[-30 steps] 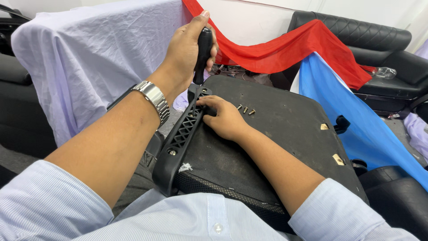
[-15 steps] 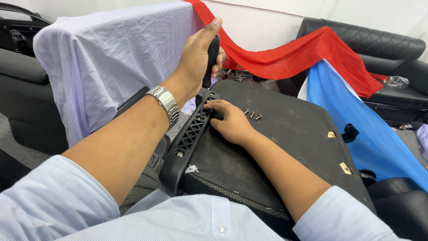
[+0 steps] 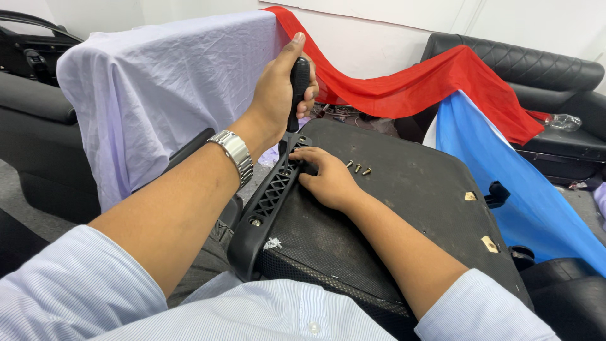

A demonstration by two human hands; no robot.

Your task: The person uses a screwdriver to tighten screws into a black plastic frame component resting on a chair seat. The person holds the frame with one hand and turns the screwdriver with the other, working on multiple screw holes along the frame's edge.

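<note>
My left hand [image 3: 278, 95] is wrapped around the black handle of a screwdriver [image 3: 298, 88], held upright with its tip down at the far end of a black ribbed plastic bracket [image 3: 268, 202]. The bracket runs along the left edge of a black upturned seat base [image 3: 404, 208] resting on my lap. My right hand [image 3: 325, 180] lies flat on the base, its fingers pressing the bracket's end right beside the screwdriver tip. Three small brass screws [image 3: 357, 168] lie loose on the base just beyond my right hand. A metal watch [image 3: 235, 151] is on my left wrist.
A pale lilac cloth [image 3: 158, 88] covers something at the left; a red cloth [image 3: 404, 82] and a blue cloth [image 3: 505, 170] drape behind and to the right. A black quilted sofa [image 3: 536, 63] with a clear plastic bottle [image 3: 562, 121] stands at the back right.
Both hands keep their grip and places on the screwdriver and bracket. The view has shifted slightly, with the hands sitting a little further right in the picture.
</note>
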